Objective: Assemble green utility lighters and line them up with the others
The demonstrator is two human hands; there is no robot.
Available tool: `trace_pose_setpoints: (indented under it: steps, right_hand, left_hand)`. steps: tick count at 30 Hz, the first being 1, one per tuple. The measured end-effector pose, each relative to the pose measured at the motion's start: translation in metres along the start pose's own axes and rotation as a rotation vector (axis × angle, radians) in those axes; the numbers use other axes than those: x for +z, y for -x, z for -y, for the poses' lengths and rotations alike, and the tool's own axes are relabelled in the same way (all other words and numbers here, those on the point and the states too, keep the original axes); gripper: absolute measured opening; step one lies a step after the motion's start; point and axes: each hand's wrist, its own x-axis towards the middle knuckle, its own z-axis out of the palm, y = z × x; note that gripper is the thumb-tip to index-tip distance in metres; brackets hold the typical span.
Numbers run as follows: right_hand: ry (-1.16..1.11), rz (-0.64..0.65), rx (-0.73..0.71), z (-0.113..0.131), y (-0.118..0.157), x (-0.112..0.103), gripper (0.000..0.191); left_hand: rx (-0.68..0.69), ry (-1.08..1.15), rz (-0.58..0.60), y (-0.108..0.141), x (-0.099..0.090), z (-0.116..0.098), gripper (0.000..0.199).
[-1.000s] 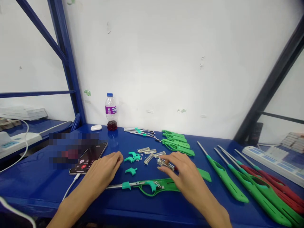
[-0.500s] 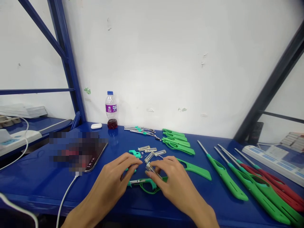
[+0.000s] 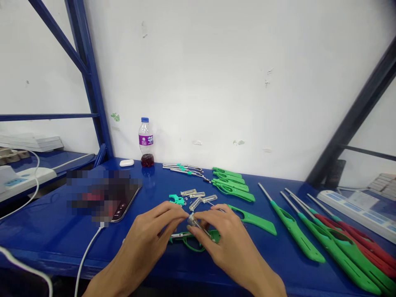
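Your right hand (image 3: 230, 235) pinches clear canister (image 3: 193, 221), long axis slanting rightward toward near edge of tabletop (image 3: 278, 258); your left hand (image 3: 154, 231) bunched at its far-left end, grip unclear.

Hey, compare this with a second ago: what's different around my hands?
Your right hand has moved left, keeping hold of the clear cylinder. Your left hand has moved right to meet it at the cylinder's end; whether it touches is unclear. Nothing was visibly let go. The bottle and the power strip on the right stayed put.
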Motion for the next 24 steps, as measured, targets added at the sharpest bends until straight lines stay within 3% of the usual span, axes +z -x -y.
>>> trace_pose_setpoints:
  steps: [19,24]
  right_hand:
    - [0.025,-0.006,-0.001,-0.0001,0.0005,-0.0019,0.010]
    - [0.021,0.059,-0.026,-0.0003,0.0005,-0.0027,0.012]
  left_hand:
    - [-0.027,-0.097,-0.002,-0.0008,0.0015,-0.0080,0.014]
    - [-0.003,-0.108,-0.006,-0.0009,0.0011,-0.0084,0.015]
